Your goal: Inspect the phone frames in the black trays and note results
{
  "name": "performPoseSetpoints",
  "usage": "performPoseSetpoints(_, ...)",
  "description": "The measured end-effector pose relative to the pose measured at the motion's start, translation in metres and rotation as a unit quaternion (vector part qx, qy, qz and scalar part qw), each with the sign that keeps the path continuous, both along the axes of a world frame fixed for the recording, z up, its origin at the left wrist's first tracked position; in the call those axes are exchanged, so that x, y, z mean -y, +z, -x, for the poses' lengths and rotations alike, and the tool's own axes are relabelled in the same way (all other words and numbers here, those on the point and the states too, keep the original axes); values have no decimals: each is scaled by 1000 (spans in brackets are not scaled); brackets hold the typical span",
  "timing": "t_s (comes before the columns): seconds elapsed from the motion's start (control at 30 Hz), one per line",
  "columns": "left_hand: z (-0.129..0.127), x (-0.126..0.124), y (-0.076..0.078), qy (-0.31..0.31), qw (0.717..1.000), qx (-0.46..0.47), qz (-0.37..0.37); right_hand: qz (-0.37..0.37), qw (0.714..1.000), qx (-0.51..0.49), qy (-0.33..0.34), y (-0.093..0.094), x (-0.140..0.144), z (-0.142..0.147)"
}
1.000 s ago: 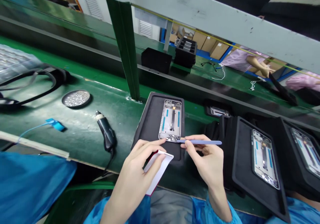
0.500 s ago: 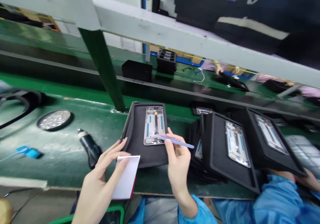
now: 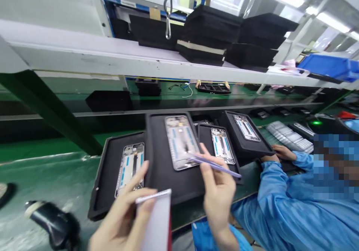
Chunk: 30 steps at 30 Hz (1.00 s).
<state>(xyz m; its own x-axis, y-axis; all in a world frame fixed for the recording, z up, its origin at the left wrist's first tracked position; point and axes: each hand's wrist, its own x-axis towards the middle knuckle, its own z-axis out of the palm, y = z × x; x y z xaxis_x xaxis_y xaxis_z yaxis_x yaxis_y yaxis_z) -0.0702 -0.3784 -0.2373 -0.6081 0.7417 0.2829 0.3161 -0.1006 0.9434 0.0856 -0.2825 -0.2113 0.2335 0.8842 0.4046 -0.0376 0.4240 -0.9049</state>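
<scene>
My left hand is closed on a small white notepad with a red edge, its fingers reaching the left side of a black tray. In my right hand are purple tweezers, held at the tray's right side. A silver phone frame with blue strips lies in this raised, slightly tilted tray. To the left, a second black tray on the bench carries another phone frame, partly covered by my left fingers.
More trays with phone frames stand at right, beside a co-worker's blue sleeve and hands. A dark handheld tool lies on the green bench at left. A green post and a white shelf bound the back.
The tray between my hands has moved right, uncovering the tray with a phone frame at left. My view has swung right and upward. The notepad and tweezers remain held.
</scene>
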Motion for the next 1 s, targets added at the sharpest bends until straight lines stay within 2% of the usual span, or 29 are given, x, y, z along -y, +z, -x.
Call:
performPoseSetpoints(0.1,-46,-46,14,-134,987,86,3,-8,989,46,-142,3,-12,-52)
performPoseSetpoints(0.17,-67,-72,15,-213,971,111,-7,-5,978,68,-196,1,-23,-79)
performPoseSetpoints(0.2,-74,-82,14,-234,966,112,-13,-4,975,81,-207,0,-27,-89)
performPoseSetpoints(0.27,-81,-93,12,-233,968,94,-24,-11,968,118,-222,-2,-31,-101)
performPoseSetpoints(0.37,-74,-88,12,-199,976,75,-37,-48,954,156,-252,0,-22,-97)
performPoseSetpoints(0.43,-62,-75,15,-200,974,101,-23,-75,964,150,-207,4,-8,-84)
performPoseSetpoints(0.53,-42,-51,21,-181,973,142,-6,-111,986,125,-3,10,9,-59)
performPoseSetpoints(0.6,-31,-38,24,-148,977,149,-17,-139,975,121,123,11,13,-44)
performPoseSetpoints(0.67,-22,-27,24,-116,982,146,-30,-165,959,127,193,8,12,-31)
performPoseSetpoints(0.83,-6,-10,19,-62,988,131,-47,-172,947,127,239,1,8,-13)
performPoseSetpoints(1.0,1,-5,17,-53,989,122,-57,-182,940,147,250,2,7,-6)
